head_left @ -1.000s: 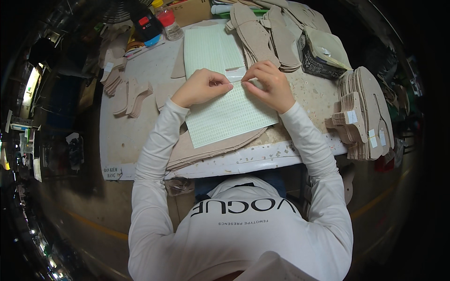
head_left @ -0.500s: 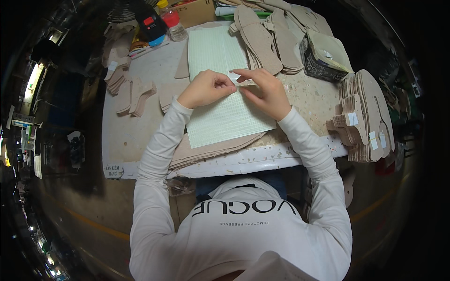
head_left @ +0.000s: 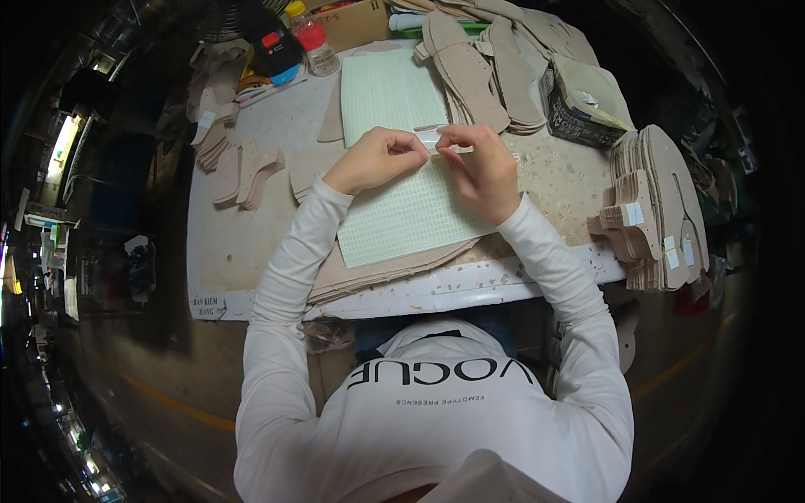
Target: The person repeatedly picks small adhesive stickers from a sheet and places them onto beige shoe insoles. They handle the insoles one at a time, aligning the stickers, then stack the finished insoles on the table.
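Pale green sheets (head_left: 411, 222) with rows of small printed cells lie on the table in front of me. Above their middle, my left hand (head_left: 379, 161) is closed in a pinch, thumb against forefinger. Facing it, my right hand (head_left: 485, 174) has thumb and forefinger drawn together close to the left fingertips. What either pinch holds, if anything, is too small to make out. A small whitish, shiny piece (head_left: 429, 138) shows just beyond the fingertips. Under the sheets' near end lies a stack of flat beige board pieces (head_left: 394, 275).
Bundled beige cut-outs (head_left: 464, 71) lie at the back, more stacks (head_left: 658, 210) at the right, and smaller pieces (head_left: 246, 176) at the left. An open dark box (head_left: 579, 117) sits back right. A clear bottle (head_left: 317, 52) stands beside a black device (head_left: 275, 52).
My right hand's spread fingers have come together into a pinch near the left fingertips. My left hand stays pinched. The whole view has shifted slightly.
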